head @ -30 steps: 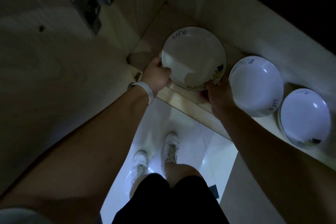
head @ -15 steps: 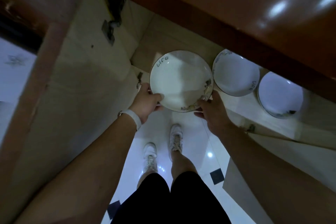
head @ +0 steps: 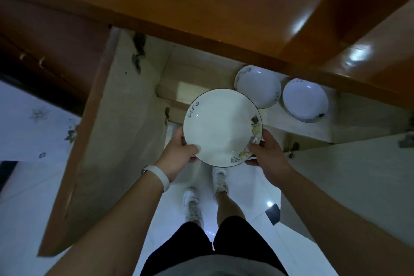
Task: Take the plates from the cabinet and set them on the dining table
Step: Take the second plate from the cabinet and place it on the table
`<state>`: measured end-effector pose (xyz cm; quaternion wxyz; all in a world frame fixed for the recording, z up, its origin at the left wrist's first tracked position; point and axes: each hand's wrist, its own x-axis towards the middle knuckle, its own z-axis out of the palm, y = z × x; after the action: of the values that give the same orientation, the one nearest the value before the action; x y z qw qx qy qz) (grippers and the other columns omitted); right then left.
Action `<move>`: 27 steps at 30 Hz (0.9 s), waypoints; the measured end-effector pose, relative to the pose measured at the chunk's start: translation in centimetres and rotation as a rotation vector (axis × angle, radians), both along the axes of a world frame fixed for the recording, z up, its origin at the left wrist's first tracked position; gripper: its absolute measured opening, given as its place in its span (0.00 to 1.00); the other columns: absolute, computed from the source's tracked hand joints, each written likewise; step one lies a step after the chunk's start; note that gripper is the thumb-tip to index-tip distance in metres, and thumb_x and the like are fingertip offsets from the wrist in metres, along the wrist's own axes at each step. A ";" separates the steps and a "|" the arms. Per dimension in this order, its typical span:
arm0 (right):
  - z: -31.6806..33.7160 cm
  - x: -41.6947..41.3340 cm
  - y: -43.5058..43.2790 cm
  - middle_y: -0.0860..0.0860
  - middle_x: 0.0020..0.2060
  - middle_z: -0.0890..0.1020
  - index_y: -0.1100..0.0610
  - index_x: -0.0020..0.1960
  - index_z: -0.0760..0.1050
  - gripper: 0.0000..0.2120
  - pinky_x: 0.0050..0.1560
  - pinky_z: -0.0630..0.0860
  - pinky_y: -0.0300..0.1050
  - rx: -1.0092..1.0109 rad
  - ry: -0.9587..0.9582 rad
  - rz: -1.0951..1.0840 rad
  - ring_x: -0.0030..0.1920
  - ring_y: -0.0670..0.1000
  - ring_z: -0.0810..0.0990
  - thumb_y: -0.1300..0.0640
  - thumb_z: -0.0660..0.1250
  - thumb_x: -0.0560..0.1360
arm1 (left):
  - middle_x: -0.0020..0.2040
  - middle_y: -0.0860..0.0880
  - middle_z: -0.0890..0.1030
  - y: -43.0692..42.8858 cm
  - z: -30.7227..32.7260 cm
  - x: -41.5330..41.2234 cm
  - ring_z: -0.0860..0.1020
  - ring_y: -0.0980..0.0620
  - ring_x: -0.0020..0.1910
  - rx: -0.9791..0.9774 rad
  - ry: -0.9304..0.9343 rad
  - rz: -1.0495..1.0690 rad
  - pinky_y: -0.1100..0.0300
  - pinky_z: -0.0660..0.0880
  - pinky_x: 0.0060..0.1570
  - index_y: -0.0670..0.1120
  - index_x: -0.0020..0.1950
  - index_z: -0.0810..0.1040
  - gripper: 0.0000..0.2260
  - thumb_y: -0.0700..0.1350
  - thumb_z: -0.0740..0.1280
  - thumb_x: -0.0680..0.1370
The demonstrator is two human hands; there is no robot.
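Observation:
I hold a white plate [head: 220, 126] with a dark rim, the word "Life" and a small cartoon print, out in front of the open cabinet. My left hand [head: 179, 155] grips its near left edge, thumb on top. My right hand [head: 266, 152] grips its near right edge. Two more white plates stay on the cabinet shelf [head: 318, 129]: one [head: 257, 86] just behind the held plate, another [head: 305, 99] to its right.
An open cabinet door [head: 107, 141] stands at my left, another door panel [head: 349, 188] at my right. A glossy brown countertop [head: 201, 2] overhangs the cabinet. White tiled floor [head: 253, 188] and my feet lie below the plate.
Both hands have drawn the plate out of the cabinet and toward me. My view has risen, so the countertop now fills the top.

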<state>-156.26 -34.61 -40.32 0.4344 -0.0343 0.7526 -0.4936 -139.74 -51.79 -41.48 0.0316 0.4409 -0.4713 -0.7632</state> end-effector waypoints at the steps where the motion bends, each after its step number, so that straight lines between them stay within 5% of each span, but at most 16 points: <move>1: 0.8 0.1 0.7 0.53 0.50 0.83 0.43 0.57 0.74 0.17 0.44 0.82 0.50 0.001 0.014 -0.009 0.50 0.55 0.83 0.65 0.63 0.78 | 0.56 0.49 0.78 0.6 0.7 0.0 0.78 0.47 0.55 0.006 0.004 -0.011 0.55 0.80 0.43 0.54 0.63 0.69 0.23 0.31 0.64 0.75; 11: 8.5 1.1 9.8 0.49 0.52 0.83 0.52 0.62 0.73 0.17 0.44 0.83 0.49 0.010 0.151 -0.167 0.52 0.53 0.82 0.67 0.61 0.78 | 0.57 0.48 0.78 7.6 7.9 -2.1 0.79 0.47 0.50 0.053 0.053 -0.144 0.58 0.79 0.34 0.52 0.64 0.69 0.24 0.29 0.62 0.74; 18: 13.2 0.9 17.5 0.45 0.49 0.83 0.45 0.53 0.75 0.16 0.41 0.82 0.42 -0.003 0.269 -0.264 0.50 0.50 0.83 0.66 0.60 0.77 | 0.57 0.47 0.78 13.4 12.2 -5.8 0.80 0.46 0.50 0.018 0.102 -0.306 0.52 0.80 0.39 0.53 0.61 0.72 0.24 0.28 0.61 0.74; 23: 15.7 0.4 24.3 0.48 0.52 0.83 0.47 0.57 0.74 0.17 0.50 0.83 0.55 -0.020 0.272 -0.348 0.53 0.52 0.82 0.65 0.59 0.76 | 0.54 0.49 0.80 19.7 14.6 -8.7 0.80 0.48 0.46 -0.016 0.135 -0.372 0.54 0.79 0.37 0.52 0.60 0.72 0.23 0.28 0.59 0.74; 27: 17.5 0.3 30.8 0.46 0.53 0.83 0.46 0.60 0.73 0.16 0.50 0.83 0.51 -0.046 0.310 -0.424 0.54 0.50 0.81 0.62 0.61 0.77 | 0.56 0.47 0.81 25.4 15.7 -10.8 0.80 0.44 0.49 -0.016 0.133 -0.454 0.51 0.79 0.41 0.53 0.58 0.75 0.24 0.33 0.63 0.66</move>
<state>-155.98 -3.76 -22.87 0.2000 0.0389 0.7891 -0.5794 -150.53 -26.42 -25.74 -0.1062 0.2721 -0.5614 -0.7743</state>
